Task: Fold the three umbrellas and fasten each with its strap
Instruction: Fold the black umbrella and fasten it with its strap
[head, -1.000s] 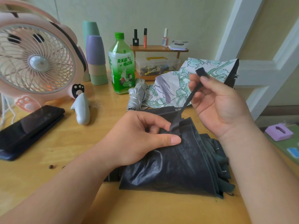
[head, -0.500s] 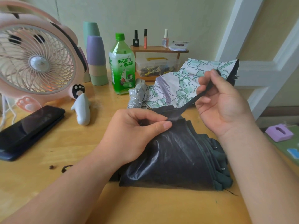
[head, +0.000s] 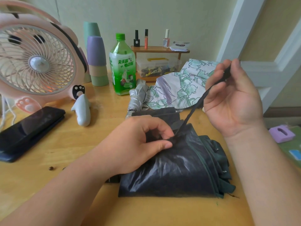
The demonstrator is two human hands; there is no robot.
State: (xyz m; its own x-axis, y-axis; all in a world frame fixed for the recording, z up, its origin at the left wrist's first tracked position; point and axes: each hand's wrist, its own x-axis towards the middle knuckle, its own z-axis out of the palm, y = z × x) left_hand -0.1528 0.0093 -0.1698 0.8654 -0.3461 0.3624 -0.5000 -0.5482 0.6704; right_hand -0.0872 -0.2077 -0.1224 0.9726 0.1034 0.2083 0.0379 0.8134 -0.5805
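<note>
A dark umbrella lies gathered in loose folds on the wooden table in front of me. My left hand rests on its top and pinches the fabric where the strap joins. My right hand pinches the free end of the dark strap and holds it taut, up and to the right. Behind it lies a floral umbrella, white with green and purple flowers, its canopy spread loose. A silver-grey umbrella lies folded beside it, only partly visible.
A pink fan stands at the far left, a black phone and a white gadget in front of it. Stacked cups, a green bottle and a small shelf over a clear box line the back. A purple item sits right.
My right hand has drawn the strap further up and to the right, pulling it tighter. My left hand has shifted slightly on the dark umbrella and keeps its pinch at the strap's base.
</note>
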